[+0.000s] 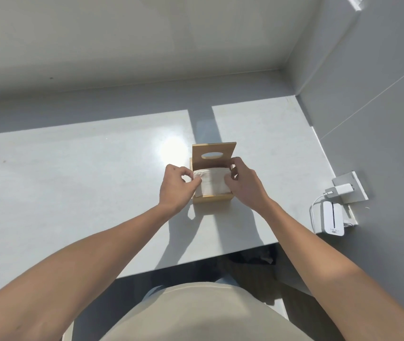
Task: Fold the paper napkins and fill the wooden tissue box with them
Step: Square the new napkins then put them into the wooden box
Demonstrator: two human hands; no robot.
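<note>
A small wooden tissue box (212, 199) stands on the white table, its lid (212, 153) with an oval slot tipped up at the back. White folded paper napkins (212, 183) fill the open box. My left hand (176, 187) pinches the napkins' left edge at the box's left side. At the right side, my right hand (244, 183) has its fingers curled over the napkins' right edge and the box wall.
The white table (85, 173) spreads wide to the left, partly in sun. A wall socket (351, 187) with a white charger and cable, and a small white device (333, 221), sit on the grey wall at right. The table's near edge runs just before my body.
</note>
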